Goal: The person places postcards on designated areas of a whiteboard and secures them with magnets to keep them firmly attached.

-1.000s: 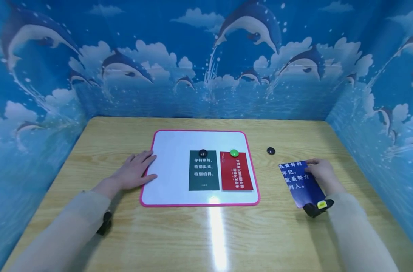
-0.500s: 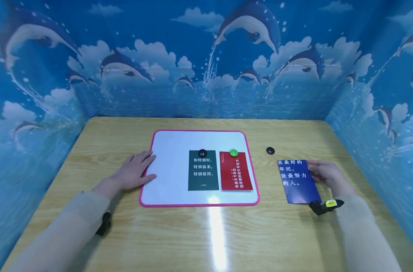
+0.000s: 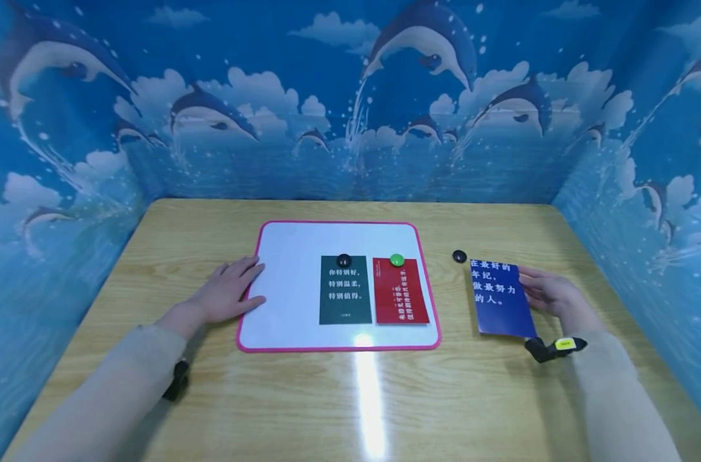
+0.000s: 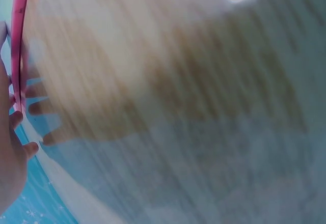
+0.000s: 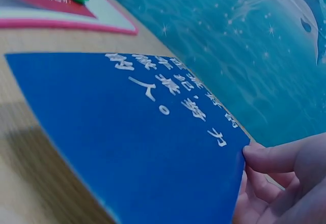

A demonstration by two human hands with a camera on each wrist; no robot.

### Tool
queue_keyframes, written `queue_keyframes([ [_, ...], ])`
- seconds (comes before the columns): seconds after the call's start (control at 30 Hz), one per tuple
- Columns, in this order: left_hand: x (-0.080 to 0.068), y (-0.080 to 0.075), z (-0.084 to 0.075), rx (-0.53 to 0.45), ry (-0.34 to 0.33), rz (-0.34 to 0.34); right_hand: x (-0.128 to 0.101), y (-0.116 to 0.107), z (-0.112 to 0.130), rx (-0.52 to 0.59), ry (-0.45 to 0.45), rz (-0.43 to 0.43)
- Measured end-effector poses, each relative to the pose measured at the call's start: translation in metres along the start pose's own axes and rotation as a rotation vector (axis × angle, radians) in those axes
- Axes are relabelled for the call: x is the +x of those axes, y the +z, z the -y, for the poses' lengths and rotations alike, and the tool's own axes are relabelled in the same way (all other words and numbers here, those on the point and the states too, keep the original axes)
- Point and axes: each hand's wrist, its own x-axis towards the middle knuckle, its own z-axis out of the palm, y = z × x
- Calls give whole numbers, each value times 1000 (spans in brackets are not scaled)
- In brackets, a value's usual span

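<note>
A blue card (image 3: 500, 308) with white Chinese writing is pinched at its right edge by my right hand (image 3: 553, 294). In the right wrist view the thumb (image 5: 270, 158) lies on the card's edge, and the card is raised and tilted over the table. My left hand (image 3: 222, 294) rests with spread fingers on the left edge of a pink-rimmed whiteboard (image 3: 289, 269). On the board's right half lie a dark green card (image 3: 346, 305) under a black round magnet (image 3: 344, 260) and a red card (image 3: 393, 289) under a green magnet (image 3: 397, 260).
A loose black magnet (image 3: 459, 256) lies on the wooden table (image 3: 304, 404), between the board and the blue card. Blue dolphin-print curtains (image 3: 350, 160) stand behind and at both sides of the table.
My right hand shifted right, then the blue card rose away from me, its top edge now close to the loose black magnet. The left hand and whiteboard have stayed put.
</note>
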Motion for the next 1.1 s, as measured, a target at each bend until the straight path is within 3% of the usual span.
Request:
queue_keyframes([
  [0.2,-1,-2,-1,2,6,5,4,11,3,127,-3,102],
  [0.43,-4,-4,-3,-3,9,-13,5,39,13,161,-2,66],
  [1.1,-5,-3,-3,-11,-26,32,19,146,30,2,-39,34],
])
